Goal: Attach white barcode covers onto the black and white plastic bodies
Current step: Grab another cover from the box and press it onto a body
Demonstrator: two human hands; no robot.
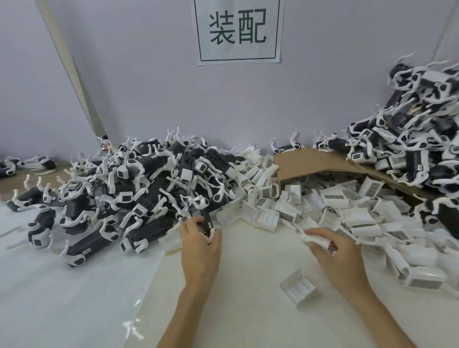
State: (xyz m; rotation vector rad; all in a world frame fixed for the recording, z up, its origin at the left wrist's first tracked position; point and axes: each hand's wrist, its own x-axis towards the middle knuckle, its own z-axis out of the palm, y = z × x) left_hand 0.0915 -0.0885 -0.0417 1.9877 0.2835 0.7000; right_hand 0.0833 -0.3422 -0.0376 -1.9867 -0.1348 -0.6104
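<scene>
My left hand grips a black and white plastic body at the front edge of a big pile of such bodies. My right hand holds a white barcode cover at the near edge of a heap of white covers. One loose white cover lies open side up on the table between my forearms.
A second pile of black and white bodies rises at the right, over a tipped cardboard box. A paper sign hangs on the wall behind. Clear plastic sheeting covers the table's left part.
</scene>
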